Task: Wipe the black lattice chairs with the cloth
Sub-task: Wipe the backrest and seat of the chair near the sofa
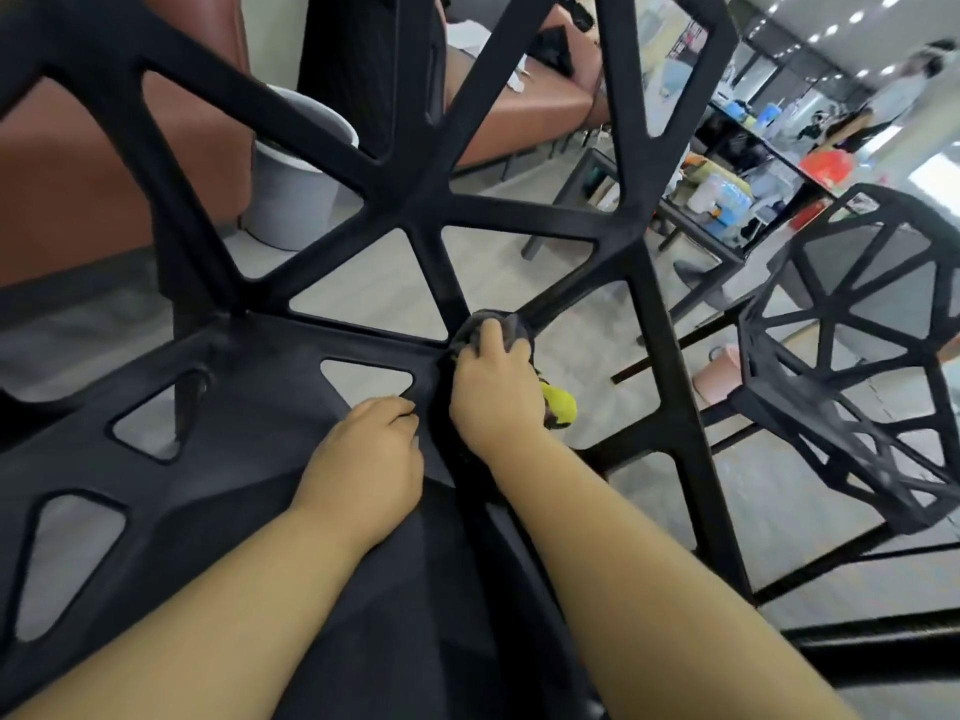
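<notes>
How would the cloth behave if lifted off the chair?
Probably floppy: the cloth bunches and wrinkles under the right hand. Likely light, as it moulds to the chair strut. Unlikely to slide freely; it looks like soft fabric.

1. The room is bright and evenly lit. The ceiling lights (pixel 831 31) at upper right blow out into white spots.
2. A white patch (pixel 935 174) glares at the right edge.
3. My chair (pixel 415 210) is so black that its surface shows little detail. The dark cloth (pixel 498 324) under my right hand (pixel 493 392) nearly merges with it.
4. Shadows on my arms are soft.
5. Blur smears everything, and the far table (pixel 753 142) and a standing person (pixel 904 90) are worst.
6. The wide lens bends the bars near the edges.
</notes>
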